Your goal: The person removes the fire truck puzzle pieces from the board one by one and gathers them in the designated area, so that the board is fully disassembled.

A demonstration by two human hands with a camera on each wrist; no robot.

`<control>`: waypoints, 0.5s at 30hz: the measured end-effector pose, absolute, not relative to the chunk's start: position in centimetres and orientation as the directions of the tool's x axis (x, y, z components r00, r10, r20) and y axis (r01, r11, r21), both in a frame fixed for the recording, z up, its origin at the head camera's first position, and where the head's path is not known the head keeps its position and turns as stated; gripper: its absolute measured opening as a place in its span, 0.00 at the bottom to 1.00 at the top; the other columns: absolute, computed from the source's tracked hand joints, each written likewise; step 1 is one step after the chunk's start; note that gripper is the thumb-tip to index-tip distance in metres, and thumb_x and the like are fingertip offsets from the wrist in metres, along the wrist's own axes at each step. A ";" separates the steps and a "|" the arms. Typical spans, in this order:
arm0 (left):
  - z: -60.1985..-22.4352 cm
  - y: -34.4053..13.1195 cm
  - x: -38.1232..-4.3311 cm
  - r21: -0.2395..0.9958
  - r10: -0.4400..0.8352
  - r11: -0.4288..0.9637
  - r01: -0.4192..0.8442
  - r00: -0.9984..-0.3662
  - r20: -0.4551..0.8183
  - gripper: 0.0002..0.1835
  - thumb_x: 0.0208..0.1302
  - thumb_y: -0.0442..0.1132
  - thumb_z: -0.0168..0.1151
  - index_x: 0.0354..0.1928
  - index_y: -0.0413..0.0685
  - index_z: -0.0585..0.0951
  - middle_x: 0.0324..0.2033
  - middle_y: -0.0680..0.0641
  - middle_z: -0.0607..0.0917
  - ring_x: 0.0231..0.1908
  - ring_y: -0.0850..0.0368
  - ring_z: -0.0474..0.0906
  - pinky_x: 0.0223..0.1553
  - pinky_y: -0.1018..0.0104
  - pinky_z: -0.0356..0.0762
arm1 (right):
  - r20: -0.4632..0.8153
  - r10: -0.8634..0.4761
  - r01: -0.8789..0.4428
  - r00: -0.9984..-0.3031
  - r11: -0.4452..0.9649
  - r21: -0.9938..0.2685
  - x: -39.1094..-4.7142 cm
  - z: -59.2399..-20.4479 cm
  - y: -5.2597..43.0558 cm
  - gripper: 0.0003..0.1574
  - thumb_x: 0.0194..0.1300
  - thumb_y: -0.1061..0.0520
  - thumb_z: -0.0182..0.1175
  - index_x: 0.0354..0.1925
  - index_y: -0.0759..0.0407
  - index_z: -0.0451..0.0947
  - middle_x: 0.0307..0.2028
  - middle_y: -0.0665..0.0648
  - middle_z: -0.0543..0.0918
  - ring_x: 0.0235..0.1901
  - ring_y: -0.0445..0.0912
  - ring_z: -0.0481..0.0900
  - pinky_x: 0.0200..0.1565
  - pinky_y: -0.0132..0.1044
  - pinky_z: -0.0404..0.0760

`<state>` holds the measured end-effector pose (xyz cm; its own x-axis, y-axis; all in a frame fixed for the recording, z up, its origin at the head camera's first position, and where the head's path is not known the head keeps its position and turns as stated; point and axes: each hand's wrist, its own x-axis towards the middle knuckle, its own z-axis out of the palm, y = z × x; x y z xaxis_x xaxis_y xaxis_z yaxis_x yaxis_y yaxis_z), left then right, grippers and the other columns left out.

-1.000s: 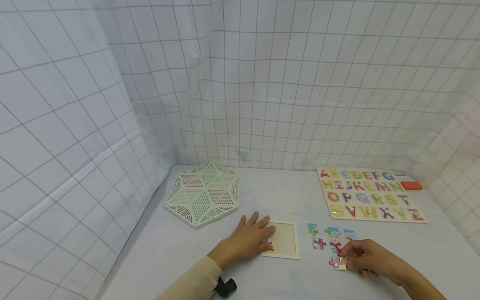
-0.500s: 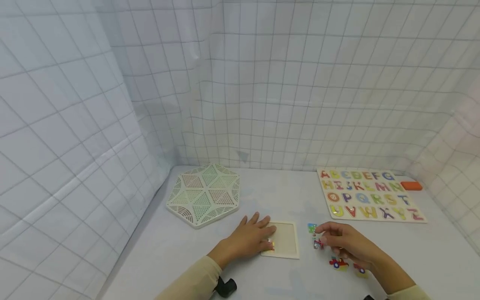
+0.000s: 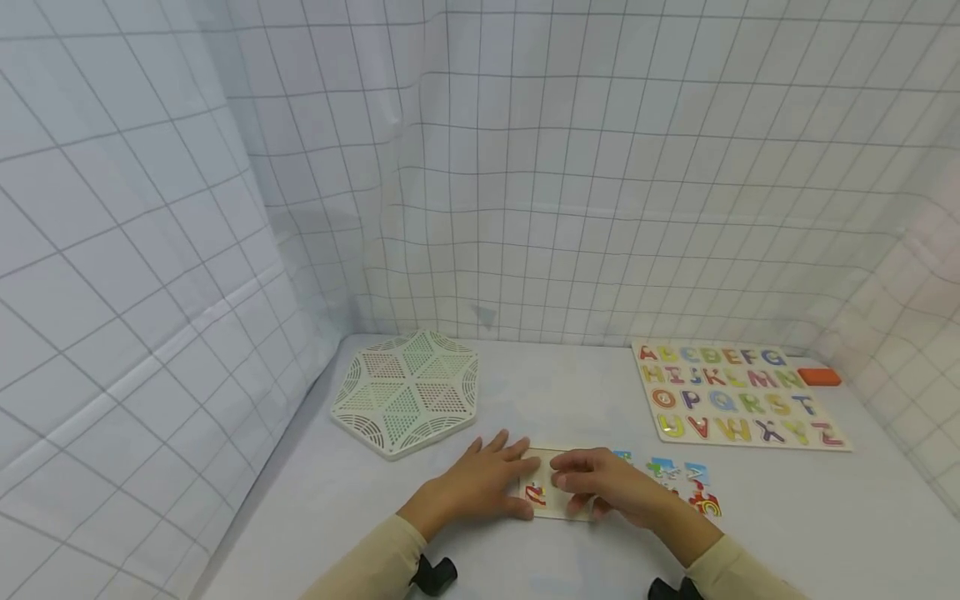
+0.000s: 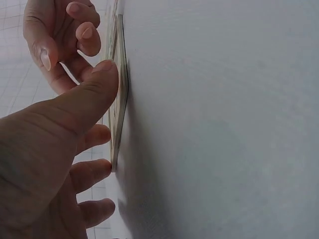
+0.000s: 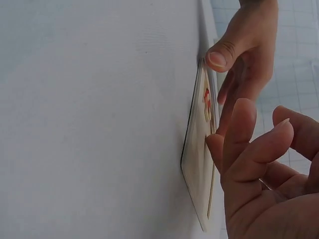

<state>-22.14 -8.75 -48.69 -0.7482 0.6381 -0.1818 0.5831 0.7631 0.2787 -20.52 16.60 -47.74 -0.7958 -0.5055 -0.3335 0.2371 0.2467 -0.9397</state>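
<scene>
A small wooden puzzle tray (image 3: 555,512) lies flat on the table. One red-and-yellow puzzle piece (image 3: 536,493) sits in its left part, beside my left hand. My left hand (image 3: 480,485) rests with spread fingers at the tray's left edge; its thumb lies along the near side. Over the tray's right part is my right hand (image 3: 611,487), fingers loosely bent. Nothing shows between its thumb and fingers in the right wrist view, where one fingertip (image 5: 214,144) is at the tray's surface. Loose puzzle pieces (image 3: 705,500) lie to the right, partly hidden by the right hand and forearm.
A wooden alphabet board (image 3: 738,396) stands at the back right, with an orange block (image 3: 819,377) beside it. A hexagonal perforated board (image 3: 408,392) lies at the back left. White gridded cloth (image 3: 525,208) hangs behind and at both sides.
My right hand has moved left from the loose pieces to above the tray. My left hand has stayed at the tray's left edge, its fingers drawn slightly back, showing more of the piece.
</scene>
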 end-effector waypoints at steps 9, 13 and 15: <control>-48.6 -8.7 -22.1 0.274 0.644 0.759 0.591 -0.744 -0.177 0.42 0.58 0.70 0.65 0.74 0.69 0.70 0.78 0.53 0.61 0.78 0.40 0.50 0.72 0.32 0.51 | -0.344 -0.496 0.226 -0.797 0.282 -0.932 -20.9 -47.7 14.9 0.28 0.71 0.53 0.63 0.63 0.66 0.76 0.39 0.58 0.88 0.25 0.41 0.82 0.22 0.30 0.73; -48.7 -8.6 -22.1 0.263 0.644 0.760 0.595 -0.743 -0.180 0.42 0.58 0.70 0.65 0.74 0.69 0.70 0.78 0.52 0.61 0.78 0.40 0.51 0.72 0.32 0.52 | -0.334 -0.494 0.212 -0.803 0.287 -0.934 -21.0 -48.1 14.7 0.26 0.69 0.57 0.63 0.62 0.68 0.77 0.32 0.54 0.83 0.21 0.40 0.75 0.21 0.29 0.72; -48.7 -8.6 -22.1 0.257 0.640 0.763 0.593 -0.746 -0.182 0.42 0.58 0.71 0.65 0.74 0.70 0.70 0.78 0.52 0.61 0.78 0.40 0.51 0.72 0.32 0.52 | -0.315 -0.506 0.187 -0.803 0.289 -0.939 -21.1 -48.2 14.6 0.26 0.68 0.58 0.63 0.61 0.68 0.78 0.32 0.53 0.81 0.19 0.39 0.71 0.20 0.29 0.71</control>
